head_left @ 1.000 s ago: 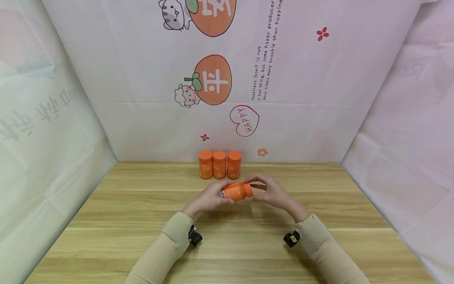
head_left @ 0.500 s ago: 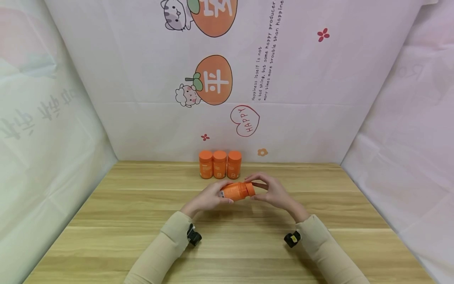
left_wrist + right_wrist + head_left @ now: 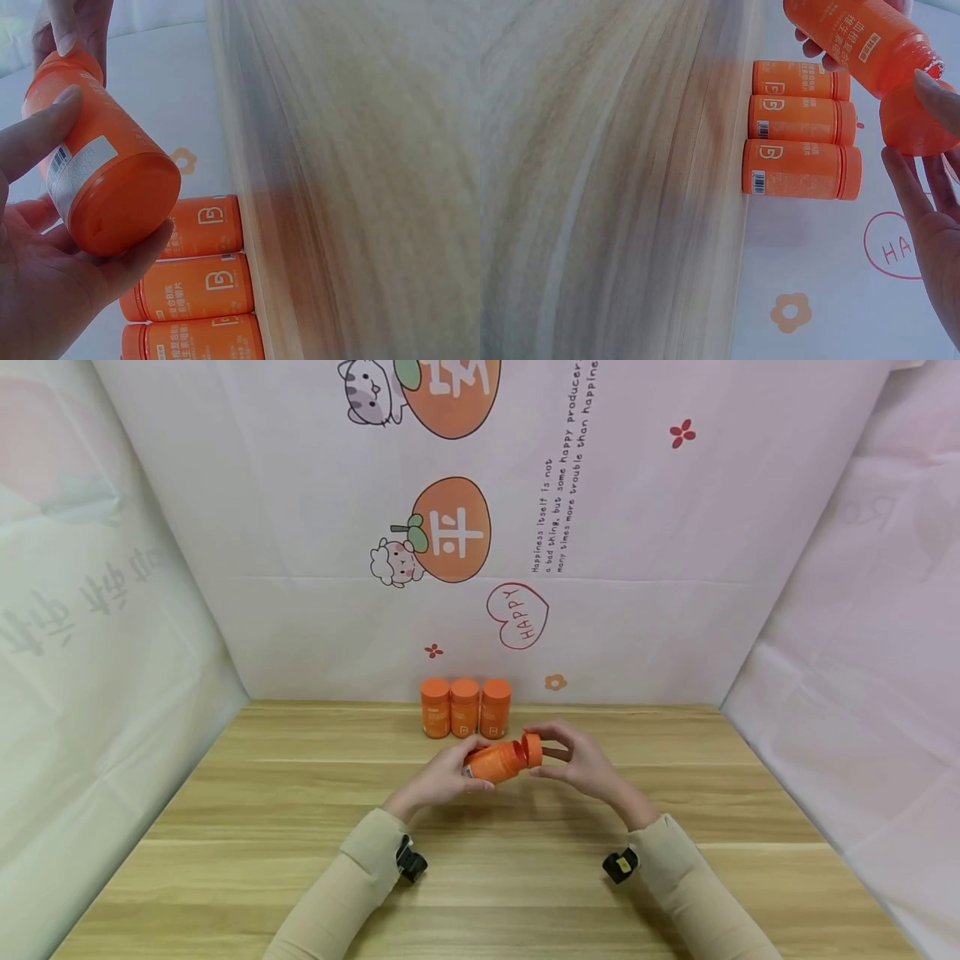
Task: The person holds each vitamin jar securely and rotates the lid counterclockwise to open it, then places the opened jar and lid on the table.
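tabletop (image 3: 480,893) of pale wood, its grain running side to side, lies under my beige sleeves (image 3: 337,893). its far edge meets a white back wall (image 3: 622,635) printed with orange fruits (image 3: 452,529), slanting lines of text (image 3: 557,514), a red heart (image 3: 517,616) and small flowers (image 3: 555,682). the creased left sheet (image 3: 112,710) bears faint gray characters; the right sheet (image 3: 847,627), creased too, has a pinkish tint. above the middle of the wood i hold an orange bottle (image 3: 493,763) tipped almost onto its side, my left hand (image 3: 442,774) curled round its body. my right hand (image 3: 585,766) pinches the orange cap (image 3: 534,750) between thumb and fingers, spread only as wide as the cap; it sits tilted at the bottle's mouth, with a gap showing on the far side. whether its near edge touches the bottle, i cannot tell. just behind, three more capped bottles (image 3: 464,708) stand upright in a row, close to the back wall.
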Action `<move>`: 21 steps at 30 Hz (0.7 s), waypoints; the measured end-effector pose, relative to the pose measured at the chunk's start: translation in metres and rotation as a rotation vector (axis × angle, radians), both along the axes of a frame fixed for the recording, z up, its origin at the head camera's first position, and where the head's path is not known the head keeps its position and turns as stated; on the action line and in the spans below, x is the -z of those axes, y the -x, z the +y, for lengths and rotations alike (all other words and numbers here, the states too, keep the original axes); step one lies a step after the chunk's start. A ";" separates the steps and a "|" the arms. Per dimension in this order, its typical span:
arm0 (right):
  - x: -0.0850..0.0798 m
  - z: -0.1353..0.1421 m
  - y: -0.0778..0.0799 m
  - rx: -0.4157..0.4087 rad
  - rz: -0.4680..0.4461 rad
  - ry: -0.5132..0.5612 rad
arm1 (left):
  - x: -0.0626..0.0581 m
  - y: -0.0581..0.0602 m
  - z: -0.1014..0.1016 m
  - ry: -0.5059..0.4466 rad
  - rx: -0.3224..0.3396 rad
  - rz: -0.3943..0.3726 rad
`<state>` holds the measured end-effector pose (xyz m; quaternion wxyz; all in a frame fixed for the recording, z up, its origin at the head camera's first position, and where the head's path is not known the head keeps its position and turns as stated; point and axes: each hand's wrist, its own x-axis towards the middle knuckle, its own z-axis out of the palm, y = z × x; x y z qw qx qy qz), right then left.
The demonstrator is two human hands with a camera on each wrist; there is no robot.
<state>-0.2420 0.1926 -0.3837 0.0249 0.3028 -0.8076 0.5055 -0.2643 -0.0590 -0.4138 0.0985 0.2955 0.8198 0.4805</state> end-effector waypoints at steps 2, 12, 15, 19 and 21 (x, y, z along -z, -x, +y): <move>0.000 0.000 0.000 0.004 0.000 0.006 | 0.001 0.000 0.000 -0.007 -0.013 -0.008; 0.019 0.009 0.017 0.006 0.022 0.061 | 0.002 0.005 -0.002 -0.018 -0.045 0.020; 0.024 0.012 0.022 0.001 0.025 0.075 | 0.002 0.005 -0.004 -0.024 -0.057 0.016; 0.026 0.014 0.024 -0.006 0.022 0.096 | 0.003 0.007 -0.007 -0.036 -0.074 -0.010; 0.026 0.015 0.024 -0.004 0.009 0.108 | 0.003 0.007 -0.009 -0.045 -0.081 -0.017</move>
